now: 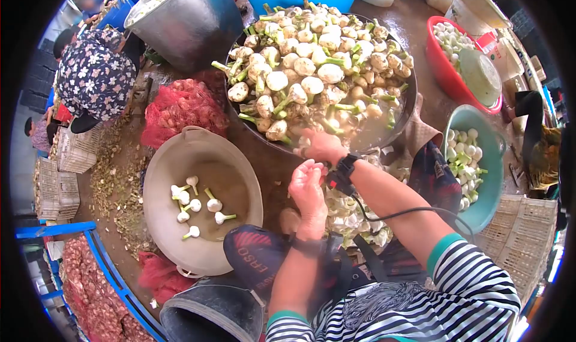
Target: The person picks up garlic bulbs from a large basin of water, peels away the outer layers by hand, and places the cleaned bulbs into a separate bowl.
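Head view: bulbs (330,73) fill a basin (412,99) on brown floor (414,27) (scraps (117,189) at left).

Clear reach down into pale basin (161,222); red sack (185,111) crowds far rim; bulbs (312,72) block most of tub (412,102).

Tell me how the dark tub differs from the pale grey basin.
The dark tub is heaped with garlic bulbs; the pale grey basin holds only a few. The tub's bulbs are mostly dirt-stained, while the basin's look clean and white. The tub also looks wider than the basin. Both are roundish and hold stemmed bulbs.
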The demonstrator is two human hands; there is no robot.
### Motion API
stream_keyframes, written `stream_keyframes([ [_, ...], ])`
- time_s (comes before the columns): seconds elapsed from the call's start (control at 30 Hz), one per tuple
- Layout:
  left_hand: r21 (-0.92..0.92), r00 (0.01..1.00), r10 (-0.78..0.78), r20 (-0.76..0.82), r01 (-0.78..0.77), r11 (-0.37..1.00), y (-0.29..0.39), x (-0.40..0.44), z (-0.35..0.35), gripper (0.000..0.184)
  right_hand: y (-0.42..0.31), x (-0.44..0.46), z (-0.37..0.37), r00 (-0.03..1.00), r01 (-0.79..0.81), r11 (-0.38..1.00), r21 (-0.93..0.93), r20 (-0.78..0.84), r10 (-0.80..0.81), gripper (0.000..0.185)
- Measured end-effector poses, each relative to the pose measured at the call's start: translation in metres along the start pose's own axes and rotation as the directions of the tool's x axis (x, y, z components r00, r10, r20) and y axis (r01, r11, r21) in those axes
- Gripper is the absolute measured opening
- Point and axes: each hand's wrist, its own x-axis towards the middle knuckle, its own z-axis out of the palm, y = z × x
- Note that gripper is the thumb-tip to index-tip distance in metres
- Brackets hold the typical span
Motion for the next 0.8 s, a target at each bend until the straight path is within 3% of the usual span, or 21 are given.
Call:
stream_keyframes([
  [0.03,-0.006,1.0,0.001,0.019,-0.001,1.0,-0.001,0.0,0.0,0.022,-0.007,-0.001,-0.006,0.998,-0.048,0.993,-0.11,0.028,0.051,0.053],
  [0.07,-0.026,0.999,0.045,0.03,-0.044,0.999,-0.004,0.002,0.0,0.023,0.002,0.011,0.001,1.0,-0.01,0.998,-0.06,0.008,0.011,0.047],
  [0.17,-0.004,0.999,0.042,-0.02,-0.042,0.999,0.001,0.007,-0.004,0.025,0.041,0.049,0.019,0.99,0.118,0.985,0.127,0.06,-0.127,0.045],
  [0.2,0.011,0.998,0.019,-0.057,-0.019,1.0,0.004,0.008,-0.005,0.026,0.034,0.021,-0.002,0.994,0.061,0.95,0.306,0.067,-0.086,0.043],
  [0.3,0.017,0.986,-0.095,-0.134,0.098,0.995,0.01,0.009,-0.005,0.032,0.047,-0.027,-0.035,0.996,0.083,0.875,0.477,-0.027,-0.08,0.041],
  [0.33,-0.003,0.979,-0.156,-0.13,0.157,0.988,0.01,0.009,-0.002,0.034,0.057,-0.041,-0.04,0.984,0.168,0.801,0.575,-0.05,-0.171,0.042],
  [0.4,-0.061,0.961,-0.273,-0.033,0.271,0.961,0.011,0.008,0.008,0.042,0.076,-0.07,-0.043,0.936,0.311,0.598,0.738,-0.128,-0.329,0.045],
  [0.43,-0.11,0.964,-0.252,0.08,0.26,0.959,0.007,0.007,0.011,0.042,0.077,-0.084,-0.04,0.954,0.267,0.628,0.731,-0.109,-0.279,0.049],
  [0.5,-0.209,0.941,-0.174,0.288,0.24,0.948,0.002,0.006,0.014,0.041,0.069,-0.112,-0.031,0.919,0.384,0.674,0.631,-0.191,-0.344,0.05],
  [0.53,-0.214,0.954,-0.138,0.266,0.198,0.957,-0.002,0.004,0.018,0.038,0.065,-0.12,-0.029,0.796,0.585,0.767,0.263,-0.365,-0.483,0.053],
  [0.57,-0.222,0.952,-0.154,0.263,0.215,0.951,-0.003,0.003,0.017,0.036,0.063,-0.121,-0.021,0.706,0.654,0.748,0.119,-0.451,-0.546,0.054],
  [0.63,-0.241,0.95,-0.182,0.254,0.245,0.939,-0.001,0.001,0.015,0.032,0.051,-0.134,-0.017,0.699,0.605,0.796,-0.027,-0.461,-0.547,0.053],
  [0.8,-0.19,0.932,-0.215,0.293,0.276,0.942,0.005,-0.002,0.007,0.028,0.052,-0.14,-0.009,0.612,0.655,0.732,-0.188,-0.437,-0.66,0.058],
])
